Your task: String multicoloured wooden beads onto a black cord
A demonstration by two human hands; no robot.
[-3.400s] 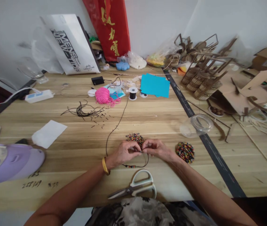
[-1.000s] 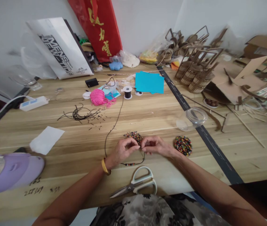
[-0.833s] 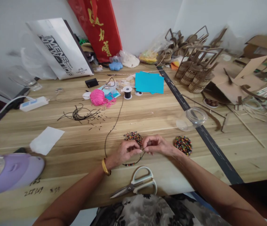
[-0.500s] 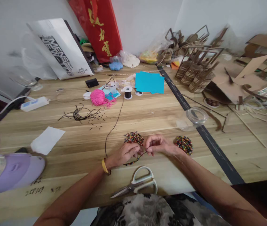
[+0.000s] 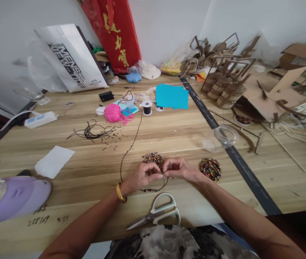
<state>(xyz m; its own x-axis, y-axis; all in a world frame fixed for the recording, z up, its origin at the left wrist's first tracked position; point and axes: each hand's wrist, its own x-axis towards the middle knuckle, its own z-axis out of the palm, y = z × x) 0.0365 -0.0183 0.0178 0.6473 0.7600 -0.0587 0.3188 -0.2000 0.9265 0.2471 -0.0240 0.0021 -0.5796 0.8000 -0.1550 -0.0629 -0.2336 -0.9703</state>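
My right hand (image 5: 177, 168) pinches the black cord (image 5: 167, 182) between thumb and fingertips. Right beside it, my left hand (image 5: 143, 175), with a yellow bangle at its wrist, is closed at the fingertips on the same cord. Below the hands the cord hangs in a loop, with several coloured beads (image 5: 150, 190) strung along its bottom. A heap of loose beads (image 5: 153, 158) lies just beyond the fingers, partly hidden by them. Nearer to me rest scissors with white handles (image 5: 165, 208). From the left side the cord runs back to a black spool (image 5: 147, 108).
A ring of strung beads (image 5: 210, 169) lies right of my hands. Cut black cords (image 5: 92, 132), pink yarn (image 5: 113, 113) and blue sheets (image 5: 171, 96) are further back. A purple device (image 5: 26, 196) stands left. Clear coiled line (image 5: 225, 135) and small woven baskets (image 5: 224, 90) are right.
My fingertips have drawn together, the right hand shifting slightly left. The cord loop has dropped into view below them, and its beads now sit together at the bottom.
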